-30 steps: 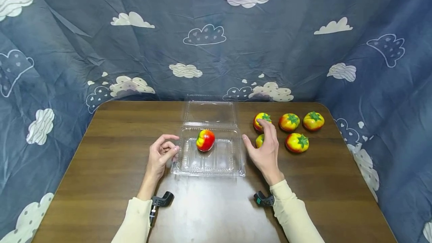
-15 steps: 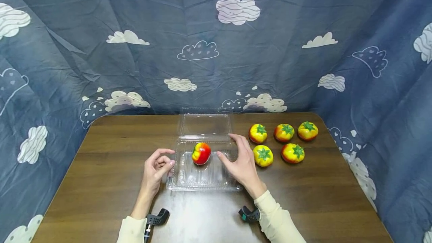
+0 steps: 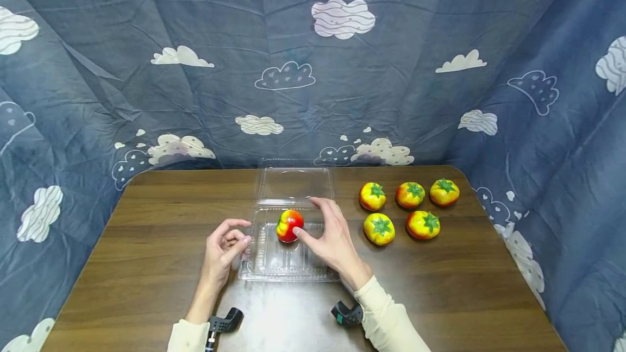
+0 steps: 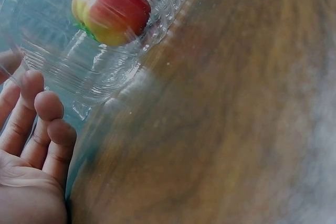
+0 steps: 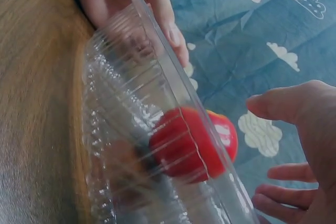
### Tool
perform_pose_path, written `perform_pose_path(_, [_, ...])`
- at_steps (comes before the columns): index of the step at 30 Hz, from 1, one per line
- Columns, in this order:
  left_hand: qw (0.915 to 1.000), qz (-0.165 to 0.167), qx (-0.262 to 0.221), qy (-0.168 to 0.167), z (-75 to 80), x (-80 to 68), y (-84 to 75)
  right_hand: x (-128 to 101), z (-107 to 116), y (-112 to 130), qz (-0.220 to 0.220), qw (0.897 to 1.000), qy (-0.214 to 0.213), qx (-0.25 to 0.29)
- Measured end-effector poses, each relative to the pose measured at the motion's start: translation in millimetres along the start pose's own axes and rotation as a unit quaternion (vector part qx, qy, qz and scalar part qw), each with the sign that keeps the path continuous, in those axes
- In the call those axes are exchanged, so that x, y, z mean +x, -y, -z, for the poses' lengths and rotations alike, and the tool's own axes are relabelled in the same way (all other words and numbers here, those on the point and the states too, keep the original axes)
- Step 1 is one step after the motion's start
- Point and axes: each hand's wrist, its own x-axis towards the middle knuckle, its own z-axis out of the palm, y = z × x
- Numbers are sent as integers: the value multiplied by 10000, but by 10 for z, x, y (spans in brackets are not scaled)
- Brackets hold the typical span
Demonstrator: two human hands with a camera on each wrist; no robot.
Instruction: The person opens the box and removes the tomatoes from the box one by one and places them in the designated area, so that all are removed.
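Observation:
A red-and-yellow, tomato-like fruit [image 3: 289, 226] sits in the base of a clear plastic clamshell container [image 3: 274, 273]; the lid [image 3: 295, 183] lies folded back behind it. My left hand [image 3: 218, 251] holds the container's left rim, one digit above the rim and the other fingers [image 4: 48, 106] below it, outside the wall. Over the right side of the base, my right hand [image 3: 335, 240] is open and holds nothing. Its thumb overlaps the fruit in the head view. In the right wrist view a gap shows between the thumb [image 5: 273, 103] and the fruit.
Several similar fruits with green calyxes, one of them a mostly yellow fruit [image 3: 379, 228], stand on the table's right part. The brown wooden table [image 3: 146, 265] meets a blue cloud-patterned curtain [image 3: 288, 31] behind.
My right hand has moved left from beside the loose fruits to over the container, uncovering the fruits behind it. The left hand stays at the rim. The head view has tilted up slightly.

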Motion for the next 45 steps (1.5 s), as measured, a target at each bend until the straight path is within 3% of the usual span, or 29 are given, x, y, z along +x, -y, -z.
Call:
perform_pose_path(17, [9999,54,103,37,79,-117,-2,-157,-257,98,482,9982,345,103])
perform_pose_path(28, [9995,130,284,76,84,-297,12,-334,-256,107,-91,9969,674,382])
perform_pose_path(35, [9996,172,245,-11,36,-195,6,-275,-178,72,320,9923,1161,278])
perform_pose_path(45, [10000,11,40,29,10,21,5,-115,-89,11,1114,9831,1448,-143])
